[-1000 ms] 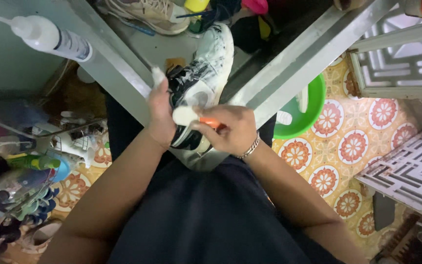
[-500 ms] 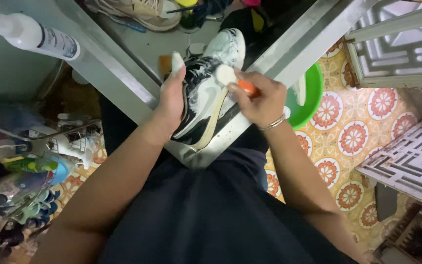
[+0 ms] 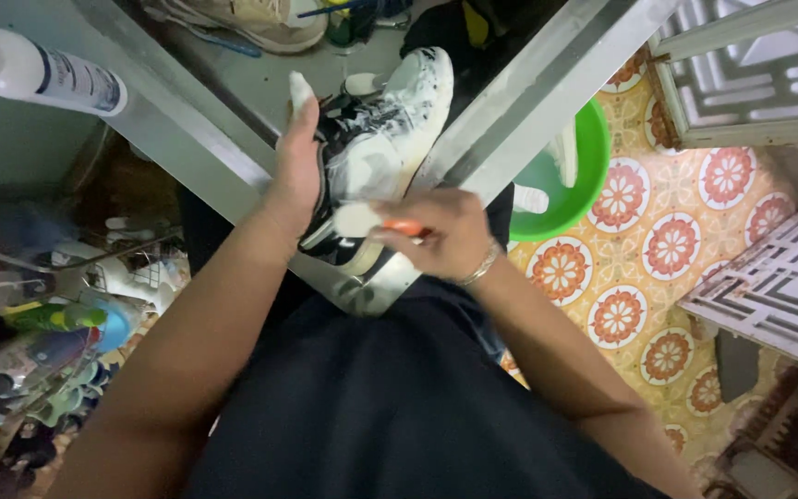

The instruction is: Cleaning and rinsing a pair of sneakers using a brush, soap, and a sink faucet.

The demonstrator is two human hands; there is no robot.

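Centrally, in the upper middle of the head view, a black and white sneaker (image 3: 376, 157) covered in white foam rests on a grey metal table (image 3: 260, 83), its toe pointing toward the top of the frame. The left hand (image 3: 296, 171) presses against the shoe's left side, fingers wrapped around the upper and a foam-tipped finger sticking up at the top. The right hand (image 3: 441, 236), just below the middle of the frame, is closed around the orange handle of a brush (image 3: 362, 222), whose foamy white head touches the shoe near its heel end. A metal bracelet (image 3: 482, 268) circles the right wrist.

At the upper left edge lies a white squeeze bottle (image 3: 34, 69) on its side. A second, beige shoe (image 3: 251, 18) sits at the top edge. Right of the table, a green basin (image 3: 574, 180) stands on an orange floral tiled floor (image 3: 658, 268). White lattice panels (image 3: 778, 286) fill the right side. Bottles and clutter, blurred, crowd the lower left. The person's dark clothing fills the bottom centre.
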